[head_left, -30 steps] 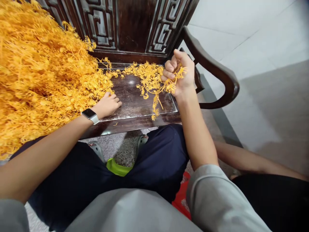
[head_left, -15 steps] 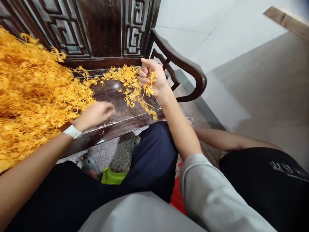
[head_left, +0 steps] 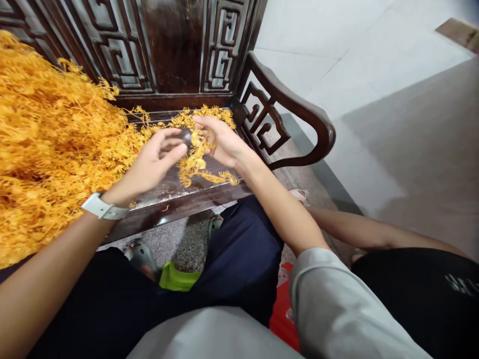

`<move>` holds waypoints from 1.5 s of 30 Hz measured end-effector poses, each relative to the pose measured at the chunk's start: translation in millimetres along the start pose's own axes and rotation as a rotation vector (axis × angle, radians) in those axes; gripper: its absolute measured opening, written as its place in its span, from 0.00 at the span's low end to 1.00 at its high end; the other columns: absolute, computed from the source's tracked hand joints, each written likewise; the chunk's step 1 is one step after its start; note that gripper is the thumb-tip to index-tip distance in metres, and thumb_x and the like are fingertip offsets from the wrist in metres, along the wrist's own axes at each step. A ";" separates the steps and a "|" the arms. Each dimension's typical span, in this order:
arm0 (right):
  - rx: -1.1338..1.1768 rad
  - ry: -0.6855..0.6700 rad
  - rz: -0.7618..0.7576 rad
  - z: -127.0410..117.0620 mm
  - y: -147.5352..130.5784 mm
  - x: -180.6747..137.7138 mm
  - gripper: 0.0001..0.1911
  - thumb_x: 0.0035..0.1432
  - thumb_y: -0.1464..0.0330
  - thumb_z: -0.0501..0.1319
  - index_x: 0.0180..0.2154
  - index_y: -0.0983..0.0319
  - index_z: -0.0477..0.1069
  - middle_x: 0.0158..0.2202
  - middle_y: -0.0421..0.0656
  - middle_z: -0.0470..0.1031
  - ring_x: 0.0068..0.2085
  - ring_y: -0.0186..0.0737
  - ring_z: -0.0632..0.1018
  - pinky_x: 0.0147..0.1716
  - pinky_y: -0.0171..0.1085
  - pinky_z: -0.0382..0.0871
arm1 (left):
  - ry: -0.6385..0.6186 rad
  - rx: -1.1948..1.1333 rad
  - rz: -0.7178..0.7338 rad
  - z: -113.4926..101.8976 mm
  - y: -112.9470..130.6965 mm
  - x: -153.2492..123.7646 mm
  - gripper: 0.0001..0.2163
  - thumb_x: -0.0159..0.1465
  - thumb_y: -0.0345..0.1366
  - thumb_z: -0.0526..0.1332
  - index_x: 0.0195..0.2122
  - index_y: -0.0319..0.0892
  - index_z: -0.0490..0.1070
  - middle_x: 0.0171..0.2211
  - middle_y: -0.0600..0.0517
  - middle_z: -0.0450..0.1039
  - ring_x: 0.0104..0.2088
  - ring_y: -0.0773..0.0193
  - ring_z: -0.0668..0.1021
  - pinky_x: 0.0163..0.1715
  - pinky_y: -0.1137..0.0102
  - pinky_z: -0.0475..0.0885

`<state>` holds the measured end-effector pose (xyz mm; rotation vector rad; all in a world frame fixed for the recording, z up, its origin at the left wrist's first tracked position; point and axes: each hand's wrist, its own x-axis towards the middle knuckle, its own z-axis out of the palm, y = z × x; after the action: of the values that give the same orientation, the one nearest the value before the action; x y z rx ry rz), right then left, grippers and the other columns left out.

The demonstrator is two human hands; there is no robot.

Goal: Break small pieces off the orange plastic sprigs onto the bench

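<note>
Dark carved wood fills the background: a bench [head_left: 194, 192] with a fretwork back and a curved armrest [head_left: 295, 107], standing on a pale tiled floor [head_left: 359, 65]. Across the left half of its seat lies a big heap of orange-yellow plastic sprigs [head_left: 52, 149], thin and branching, reaching from the backrest down to the front edge. To the right of the heap a much smaller scatter of the same sprigs [head_left: 204, 113] lies at the back of the seat near the armrest, with a strip of bare polished seat between the two.

Over that bare strip the two hands meet. The right hand [head_left: 220, 142] has its fingers loosely curled round a small cluster of sprigs [head_left: 194, 162] that dangles below the palm and trails onto the seat. The left hand [head_left: 151, 164], with a white smartwatch [head_left: 102, 207] on the wrist, has its thumb and forefinger closed in towards the same cluster; whether they actually pinch a strand or only touch it I cannot tell.

As a judgement of progress, very little is through: the small scatter by the armrest is tiny beside the heap, so nearly all the sprigs are left to handle.

Beside the right knee another person's bare arm [head_left: 370, 232] stretches along the floor, apart from the work.
</note>
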<state>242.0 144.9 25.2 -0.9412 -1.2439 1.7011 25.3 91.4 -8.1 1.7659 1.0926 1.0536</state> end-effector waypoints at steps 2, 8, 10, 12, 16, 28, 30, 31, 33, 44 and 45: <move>0.055 -0.020 0.008 15.6 2.7 0.8 0.30 0.46 0.45 0.81 0.36 0.56 0.71 0.32 0.40 0.77 0.34 0.39 0.77 0.29 0.36 0.73 | -0.029 -0.105 -0.057 17.3 5.8 0.4 0.30 0.69 0.52 0.69 0.67 0.46 0.64 0.56 0.42 0.80 0.49 0.55 0.85 0.48 0.63 0.82; 0.149 -0.097 0.015 21.2 0.3 2.8 0.27 0.43 0.59 0.84 0.43 0.55 0.78 0.40 0.41 0.84 0.43 0.44 0.83 0.40 0.40 0.81 | 0.089 -0.256 -0.194 17.5 7.3 -2.7 0.24 0.66 0.50 0.70 0.58 0.47 0.66 0.35 0.53 0.79 0.30 0.61 0.82 0.35 0.64 0.79; 0.144 -0.114 0.019 15.9 -1.2 4.4 0.30 0.40 0.64 0.85 0.45 0.55 0.79 0.41 0.40 0.85 0.44 0.43 0.84 0.44 0.40 0.82 | 0.105 -0.226 -0.222 8.0 10.5 -4.8 0.23 0.65 0.52 0.71 0.54 0.47 0.67 0.29 0.56 0.75 0.24 0.62 0.77 0.28 0.66 0.74; 0.119 -0.105 0.010 11.6 -2.0 6.3 0.30 0.38 0.66 0.85 0.45 0.55 0.80 0.40 0.40 0.85 0.43 0.42 0.84 0.45 0.39 0.83 | 0.109 -0.157 -0.229 -1.4 17.4 -7.8 0.23 0.64 0.54 0.71 0.51 0.47 0.68 0.28 0.56 0.73 0.22 0.64 0.72 0.23 0.68 0.67; 0.019 -0.054 -0.063 5.4 -2.5 11.0 0.29 0.37 0.67 0.85 0.42 0.57 0.80 0.35 0.38 0.83 0.37 0.38 0.83 0.43 0.39 0.83 | 0.100 0.110 -0.137 -17.8 30.4 -12.5 0.21 0.61 0.53 0.74 0.46 0.47 0.73 0.29 0.56 0.73 0.25 0.63 0.71 0.26 0.67 0.66; -0.418 0.371 -0.444 -19.7 3.7 39.8 0.12 0.47 0.72 0.75 0.33 0.58 0.74 0.33 0.40 0.79 0.38 0.40 0.80 0.38 0.40 0.80 | 0.022 0.218 -0.010 -35.0 43.9 -17.2 0.19 0.73 0.50 0.59 0.27 0.45 0.67 0.24 0.55 0.66 0.26 0.62 0.68 0.28 0.66 0.63; -0.518 0.590 -0.472 -45.0 3.3 47.1 0.10 0.46 0.74 0.72 0.30 0.58 0.74 0.31 0.39 0.78 0.36 0.39 0.79 0.36 0.38 0.77 | 0.029 0.209 -0.001 -39.0 46.2 -24.1 0.19 0.73 0.50 0.60 0.28 0.45 0.69 0.25 0.54 0.68 0.27 0.62 0.70 0.29 0.66 0.64; -0.536 0.635 -0.419 -55.7 3.7 48.2 0.11 0.44 0.75 0.72 0.30 0.59 0.73 0.30 0.39 0.77 0.34 0.38 0.78 0.34 0.38 0.76 | 0.056 0.210 0.002 -42.0 45.4 -26.7 0.18 0.73 0.50 0.60 0.29 0.45 0.70 0.26 0.54 0.69 0.27 0.62 0.70 0.29 0.66 0.64; -0.523 0.508 -0.244 -66.9 6.8 44.8 0.12 0.41 0.73 0.74 0.30 0.60 0.75 0.27 0.38 0.76 0.29 0.37 0.77 0.31 0.38 0.74 | 0.100 0.217 -0.031 -48.4 39.2 -28.9 0.17 0.73 0.49 0.61 0.29 0.45 0.71 0.24 0.55 0.68 0.25 0.64 0.68 0.27 0.66 0.62; -0.632 0.339 -0.443 -64.3 15.4 35.0 0.25 0.50 0.55 0.78 0.47 0.58 0.78 0.53 0.48 0.79 0.58 0.50 0.78 0.58 0.51 0.75 | 0.183 -0.268 -0.306 -48.4 30.2 -21.2 0.15 0.69 0.48 0.71 0.35 0.44 0.71 0.17 0.61 0.55 0.17 0.71 0.61 0.19 0.72 0.60; -0.694 0.423 -0.490 -66.3 16.7 36.8 0.27 0.51 0.53 0.78 0.48 0.58 0.77 0.55 0.49 0.78 0.61 0.52 0.76 0.60 0.52 0.73 | 0.192 -0.275 -0.310 -47.9 30.7 -21.0 0.15 0.70 0.47 0.71 0.35 0.44 0.71 0.17 0.62 0.55 0.17 0.71 0.61 0.19 0.72 0.60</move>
<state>284.4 199.4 -10.4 -1.1822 -1.6215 0.6383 -16.3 71.4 31.3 1.2533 1.2267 1.1331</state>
